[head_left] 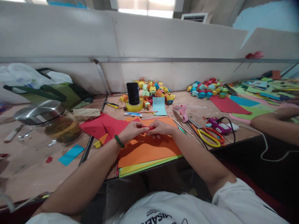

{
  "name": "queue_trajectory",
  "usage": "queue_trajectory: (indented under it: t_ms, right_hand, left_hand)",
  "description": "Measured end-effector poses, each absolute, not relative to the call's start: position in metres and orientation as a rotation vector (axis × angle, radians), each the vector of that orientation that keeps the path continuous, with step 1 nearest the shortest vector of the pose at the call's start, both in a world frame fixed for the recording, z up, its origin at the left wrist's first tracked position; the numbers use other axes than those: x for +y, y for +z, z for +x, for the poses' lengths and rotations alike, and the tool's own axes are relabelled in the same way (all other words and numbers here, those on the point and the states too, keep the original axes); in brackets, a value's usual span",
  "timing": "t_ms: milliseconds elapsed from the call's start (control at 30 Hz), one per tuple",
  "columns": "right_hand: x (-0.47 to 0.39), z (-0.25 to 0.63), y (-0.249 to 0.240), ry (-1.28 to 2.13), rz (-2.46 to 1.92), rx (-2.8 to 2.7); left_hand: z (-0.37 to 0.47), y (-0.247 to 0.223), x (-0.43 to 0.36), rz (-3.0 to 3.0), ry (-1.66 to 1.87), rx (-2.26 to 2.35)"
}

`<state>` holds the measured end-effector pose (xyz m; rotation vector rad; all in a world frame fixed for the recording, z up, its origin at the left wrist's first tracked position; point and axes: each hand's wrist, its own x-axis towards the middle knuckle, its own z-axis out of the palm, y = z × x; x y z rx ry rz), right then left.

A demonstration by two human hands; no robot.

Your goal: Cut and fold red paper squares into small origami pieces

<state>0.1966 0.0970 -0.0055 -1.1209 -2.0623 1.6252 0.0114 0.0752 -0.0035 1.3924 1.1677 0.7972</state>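
A small red paper piece (147, 128) is held between my two hands, over a stack of orange paper (147, 152) with yellow and green sheets under it. My left hand (133, 131), with a green bead bracelet at the wrist, pinches the piece's left end. Closed on its right end is my right hand (161, 128). Red paper sheets (93, 125) lie left of my left hand. Behind the hands are a light blue paper (159, 106) and a glue tube (133, 114).
A glass jar (63, 127) stands left. Colourful paper cubes (153, 89) are piled behind a phone (133, 93) on a tape roll (134, 106). A pink glue gun (183, 112) and scissors (210, 137) lie right. Another person's arm (275, 124) rests at far right.
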Motion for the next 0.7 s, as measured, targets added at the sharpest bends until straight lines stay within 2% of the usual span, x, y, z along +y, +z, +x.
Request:
queue_trajectory:
  t_ms: [100,267,400,700]
  right_hand:
    - [0.1,0.198,-0.009,1.633,-1.102,-2.002]
    - [0.11,0.208,-0.01,1.553,-1.05,-1.595]
    - [0.113,0.208,-0.009,1.496,-1.027,-1.545]
    - [0.107,0.206,-0.006,1.355,-0.953,-1.619]
  left_hand:
    - [0.012,-0.005,0.078,1.377,0.837,1.173]
    - [0.002,-0.001,0.089,1.289,1.002,1.163]
    - [-0.001,0.0,0.092,1.233,1.064,1.144]
    - [-0.003,-0.001,0.088,1.305,0.884,1.051]
